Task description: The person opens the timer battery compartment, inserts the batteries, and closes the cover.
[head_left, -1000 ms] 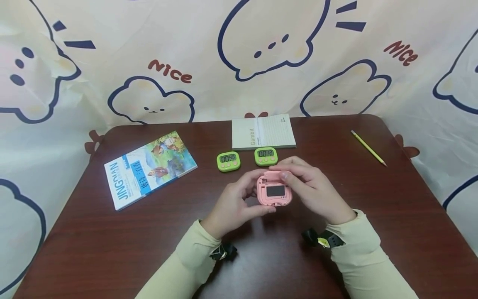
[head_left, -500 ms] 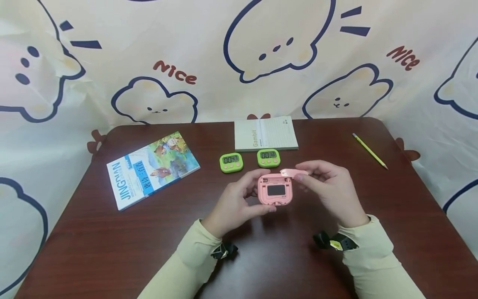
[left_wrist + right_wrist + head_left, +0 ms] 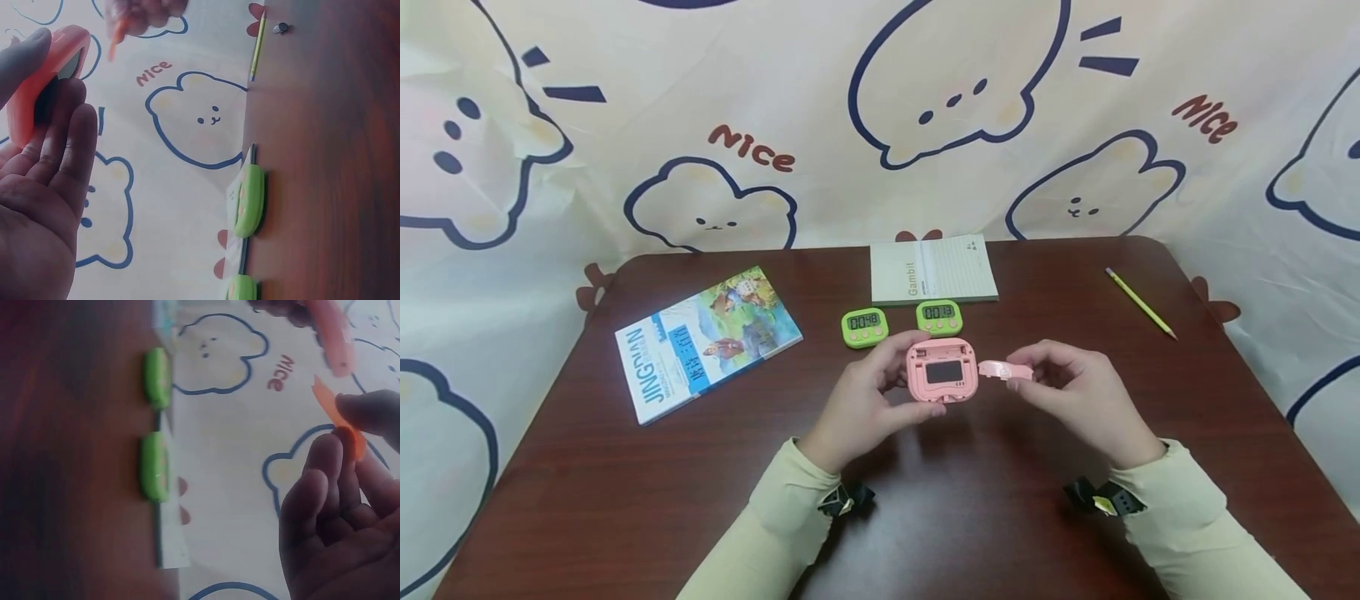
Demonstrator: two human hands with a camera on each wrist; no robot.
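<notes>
In the head view my left hand (image 3: 865, 404) holds a pink timer (image 3: 908, 379) by its left side, thumb along the lower edge. Its back, with a dark rectangular panel (image 3: 943, 372) and an uncovered recess along the top, faces the camera. Just to the right, my right hand (image 3: 1086, 400) pinches a small pink cover (image 3: 1000, 370) between thumb and fingers. The cover's left end is close beside the timer's right edge. In the right wrist view, the cover (image 3: 325, 400) looks orange and points toward the timer (image 3: 334, 337).
Beyond the hands are two green digital timers (image 3: 864, 328) (image 3: 938, 318) with lit-up digits. A notepad (image 3: 932, 271) lies behind them, a book (image 3: 707, 343) at the left, and a yellow pencil (image 3: 1141, 303) at the right. Patterned cloth (image 3: 820, 125) hangs around the brown table (image 3: 625, 492).
The right hand has drawn the cover off the top of the pink timer, moving it right and slightly down. The left hand has shifted the timer a little left and up.
</notes>
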